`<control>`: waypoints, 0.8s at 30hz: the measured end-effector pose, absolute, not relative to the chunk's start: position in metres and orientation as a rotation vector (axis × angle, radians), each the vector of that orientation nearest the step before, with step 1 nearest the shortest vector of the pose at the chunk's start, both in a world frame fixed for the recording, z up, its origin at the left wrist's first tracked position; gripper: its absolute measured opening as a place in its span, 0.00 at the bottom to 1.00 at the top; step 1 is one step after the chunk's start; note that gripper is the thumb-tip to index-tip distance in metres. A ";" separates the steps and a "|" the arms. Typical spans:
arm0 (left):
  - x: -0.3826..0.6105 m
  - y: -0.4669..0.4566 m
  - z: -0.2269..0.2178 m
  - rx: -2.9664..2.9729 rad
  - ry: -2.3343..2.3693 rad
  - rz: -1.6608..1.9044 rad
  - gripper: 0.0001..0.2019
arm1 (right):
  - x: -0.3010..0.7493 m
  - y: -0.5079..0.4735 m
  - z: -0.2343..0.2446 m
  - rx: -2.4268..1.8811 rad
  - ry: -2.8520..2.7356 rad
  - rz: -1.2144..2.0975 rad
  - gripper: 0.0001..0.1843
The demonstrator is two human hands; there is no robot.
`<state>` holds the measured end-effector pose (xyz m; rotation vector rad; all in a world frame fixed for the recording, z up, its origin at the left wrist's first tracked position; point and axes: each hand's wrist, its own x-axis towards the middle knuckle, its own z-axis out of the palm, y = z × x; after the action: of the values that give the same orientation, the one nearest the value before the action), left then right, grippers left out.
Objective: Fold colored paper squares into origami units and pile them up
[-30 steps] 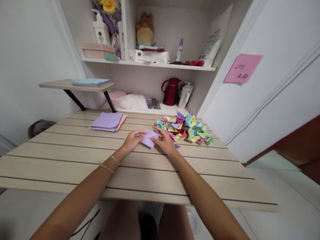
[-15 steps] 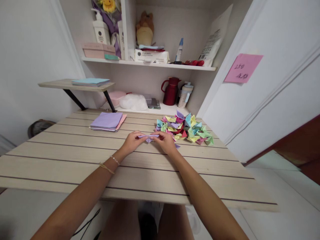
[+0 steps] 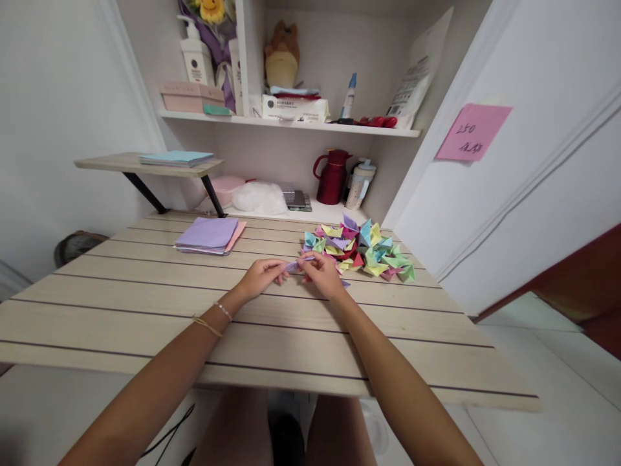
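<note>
A small folded piece of purple paper [image 3: 292, 266] is pinched between my two hands over the middle of the table. My left hand [image 3: 262, 277] is closed on its left end, thumb and fingertips together. At the other end, my right hand [image 3: 320, 273] grips it the same way, covering part of it. Just beyond my right hand lies a heap of folded paper boats [image 3: 376, 249] in several colours. To the left sits a stack of purple paper sheets [image 3: 207, 233], with a pink sheet showing under its right side.
A small raised shelf [image 3: 97, 163] at the left bears blue paper [image 3: 177, 158]. Behind the table stand a red jug [image 3: 332, 178], a pale cup [image 3: 359, 186] and a white plastic bag [image 3: 259, 198]. A pink note [image 3: 473, 133] is stuck on the right wall.
The purple paper has gone from spread wide with a point hanging down to a narrower, slanted shape. My fingers have shifted on it, and both hands stay in about the same place.
</note>
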<state>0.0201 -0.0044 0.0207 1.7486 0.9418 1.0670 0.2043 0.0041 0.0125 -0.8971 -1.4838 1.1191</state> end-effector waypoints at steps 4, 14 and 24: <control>0.021 -0.004 0.019 1.707 0.943 1.063 0.13 | 0.205 0.005 0.012 -0.909 -1.496 1.104 0.15; 0.019 0.001 0.012 1.672 0.961 1.051 0.14 | 0.206 0.005 0.011 -0.920 -1.531 1.073 0.11; 0.020 0.001 0.010 1.713 1.012 1.049 0.14 | 0.207 0.008 0.008 -0.922 -1.538 1.087 0.09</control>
<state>0.0198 0.0009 0.0100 1.7130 1.0118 1.0495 0.2065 0.0078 0.0079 -0.9219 -1.5383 1.0870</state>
